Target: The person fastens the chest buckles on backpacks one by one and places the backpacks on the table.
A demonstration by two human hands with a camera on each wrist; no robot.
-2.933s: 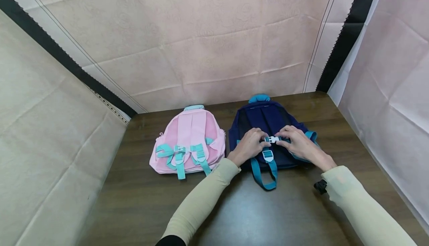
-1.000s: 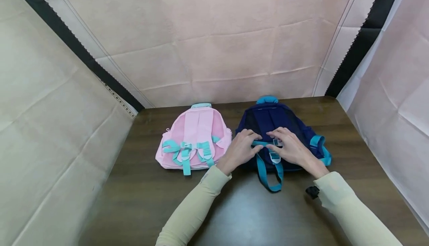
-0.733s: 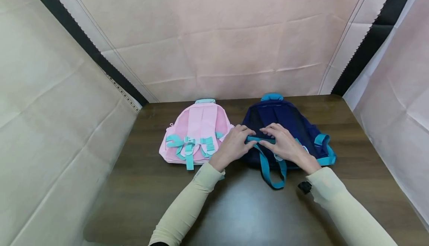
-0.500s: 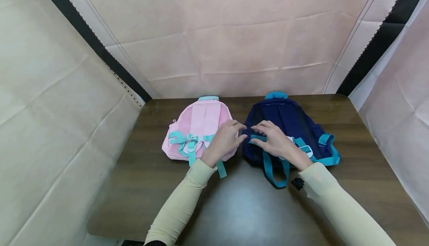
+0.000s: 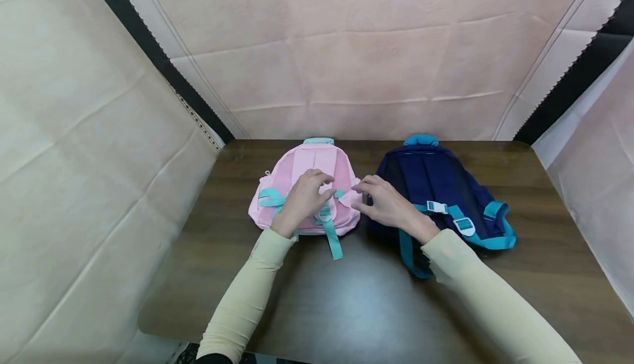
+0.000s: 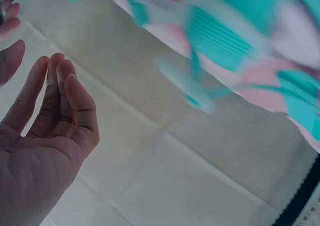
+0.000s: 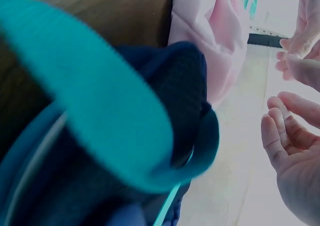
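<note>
My left hand [image 5: 306, 196] hovers in front of the pink backpack [image 5: 324, 163], fingers loosely bent and nothing in them. Level with it, my right hand [image 5: 386, 204] reaches across the left side of the navy backpack [image 5: 433, 168], also holding nothing; the left wrist view shows relaxed fingers on the left hand [image 6: 55, 131], the right wrist view the same on the right hand [image 7: 300, 151]. A joined white buckle [image 5: 437, 207] lies across the navy bag's front on a blue strap [image 5: 495, 243]. Turquoise straps [image 5: 333, 237] hang from the pink bag, partly hidden behind my left hand.
Both backpacks stand side by side at the back of a brown wooden table [image 5: 346, 309]. Pale cloth walls [image 5: 371, 77] enclose the table behind and at both sides. Dark items [image 5: 185, 353] show below the table's near-left edge.
My hands have let go of the white buckle and blue strap on the navy backpack and moved left, the left one now in front of the pink backpack. The head view has shifted.
</note>
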